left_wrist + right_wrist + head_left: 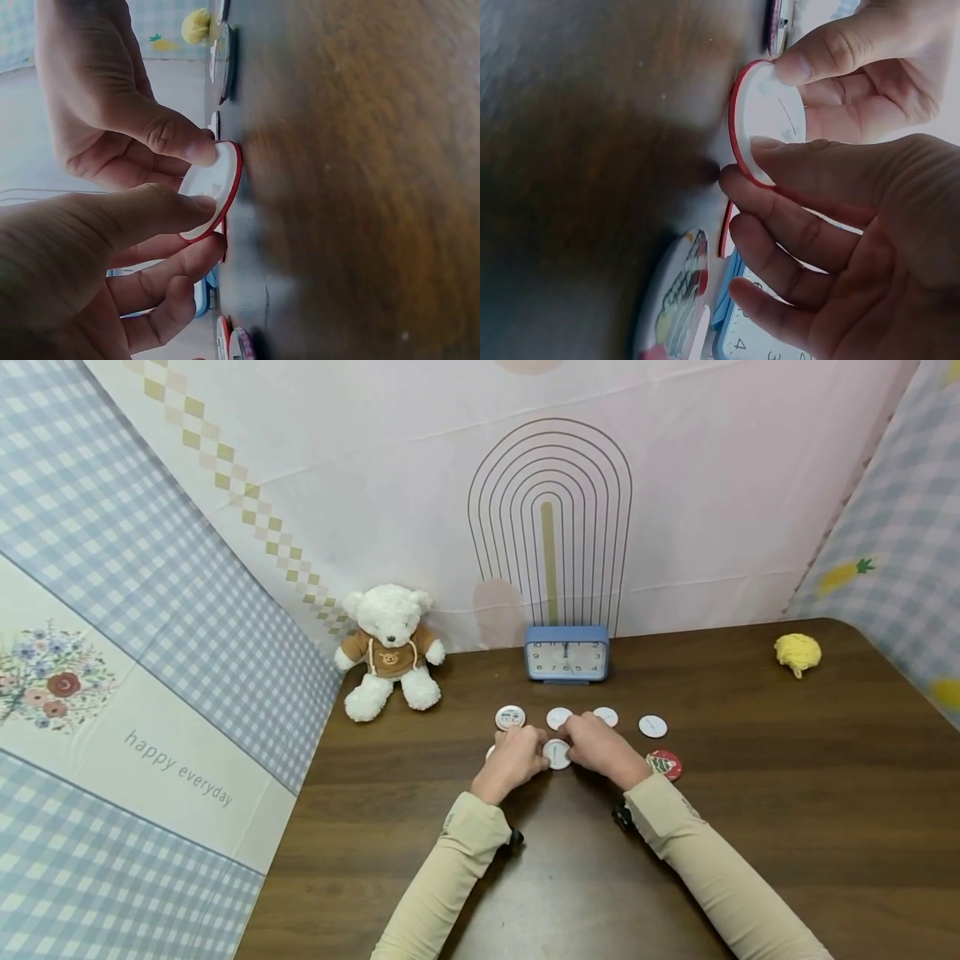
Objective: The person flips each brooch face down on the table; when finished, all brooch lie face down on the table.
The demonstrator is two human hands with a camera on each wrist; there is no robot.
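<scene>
A round badge (557, 754) with a white back and a red rim is tilted up just over the table, between both hands. My left hand (516, 756) pinches one side of it, thumb on the white back and fingers behind. From the opposite side my right hand (600, 745) pinches it too, its thumb (810, 161) lying across the back. In the left wrist view the white face of the badge (206, 184) shows between the two thumbs. Its other face is turned away from both wrist cameras.
Behind the hands lie white badges (510, 718), (652, 726), and a red patterned badge (664, 764) sits beside the right wrist. Another white badge (490, 752) is mostly covered by the left hand. A blue clock (566, 656), teddy bear (390, 652) and yellow yarn ball (798, 653) stand farther back.
</scene>
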